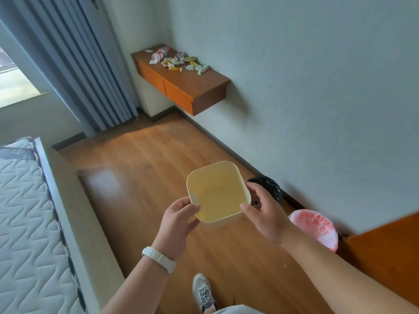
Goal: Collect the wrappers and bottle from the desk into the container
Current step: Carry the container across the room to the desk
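Nothing collected yet: the yellow container (217, 196), empty at centre frame, is gripped at its rim by left hand (179, 219) and right hand (265, 211), while wrappers (181, 62) and bottle (159, 54) lie on the upper-centre tabletop (204, 80).

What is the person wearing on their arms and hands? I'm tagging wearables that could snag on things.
Both forearms are bare, with no sleeves in view and no gloves. The left hand has a white band around its wrist, made of smooth segmented links, like a watch or fitness strap; its face is not visible. The right hand and its wrist carry nothing. No rings show on the fingers.
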A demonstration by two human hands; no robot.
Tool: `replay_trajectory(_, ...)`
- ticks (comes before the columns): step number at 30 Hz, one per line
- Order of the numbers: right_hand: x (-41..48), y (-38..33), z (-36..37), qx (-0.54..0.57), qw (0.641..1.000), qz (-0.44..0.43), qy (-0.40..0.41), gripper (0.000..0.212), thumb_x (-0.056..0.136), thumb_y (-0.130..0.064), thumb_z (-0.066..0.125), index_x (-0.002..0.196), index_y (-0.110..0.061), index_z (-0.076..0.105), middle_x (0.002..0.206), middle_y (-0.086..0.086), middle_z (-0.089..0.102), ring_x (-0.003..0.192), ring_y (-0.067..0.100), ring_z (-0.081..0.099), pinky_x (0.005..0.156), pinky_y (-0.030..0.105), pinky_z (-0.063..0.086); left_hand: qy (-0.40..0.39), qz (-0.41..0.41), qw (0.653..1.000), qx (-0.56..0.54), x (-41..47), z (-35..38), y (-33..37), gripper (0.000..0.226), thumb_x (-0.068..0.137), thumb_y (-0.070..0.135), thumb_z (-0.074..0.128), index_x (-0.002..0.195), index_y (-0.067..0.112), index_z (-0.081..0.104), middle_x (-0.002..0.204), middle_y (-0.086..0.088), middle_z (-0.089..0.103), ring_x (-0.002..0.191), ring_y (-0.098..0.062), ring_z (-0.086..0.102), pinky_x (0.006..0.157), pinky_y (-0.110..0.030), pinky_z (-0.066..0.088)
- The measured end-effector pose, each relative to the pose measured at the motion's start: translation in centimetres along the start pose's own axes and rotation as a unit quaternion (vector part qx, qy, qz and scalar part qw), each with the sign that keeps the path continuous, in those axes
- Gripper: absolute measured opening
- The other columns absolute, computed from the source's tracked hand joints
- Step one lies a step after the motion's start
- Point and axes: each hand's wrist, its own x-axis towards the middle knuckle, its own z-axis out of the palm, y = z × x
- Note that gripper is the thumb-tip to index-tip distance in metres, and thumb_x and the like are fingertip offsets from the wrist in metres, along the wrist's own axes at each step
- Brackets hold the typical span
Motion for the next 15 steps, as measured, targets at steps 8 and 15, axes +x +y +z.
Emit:
replay_trajectory(8, 11.0, -5.2, 3.3, -0.001, 1.000, -0.027, 0.000, 0.061, 0.080, -0.045, 0.057, 0.137, -0.025, 0.046, 0.127, -0.011, 0.058, 0.112, 0.004, 0.057, 0.089, 0.023, 0.048, -0.009, 0.020, 1.000, -0.007, 9.2, -4.1, 7.2, 0.018, 0.092, -0.001, 0.058, 0.098, 0.011, 0.071, 0.084, 0.000, 0.077, 0.077, -0.012, 0.070, 0.080, -0.034, 0.055)
replay_trajectory(15, 19.7, -8.8, 6.9, 0.006, 0.997, -0.058, -0.051, 0.054, 0.082, -0.040, 0.059, 0.133, -0.027, 0.049, 0.118, -0.016, 0.061, 0.107, 0.005, 0.060, 0.085, 0.036, 0.057, 0.016, 0.031, 0.999, -0.035, 13.6, -8.4, 12.1, 0.033, 0.074, 0.014, 0.067, 0.106, 0.008, 0.071, 0.089, -0.003, 0.078, 0.081, -0.015, 0.070, 0.090, -0.042, 0.055)
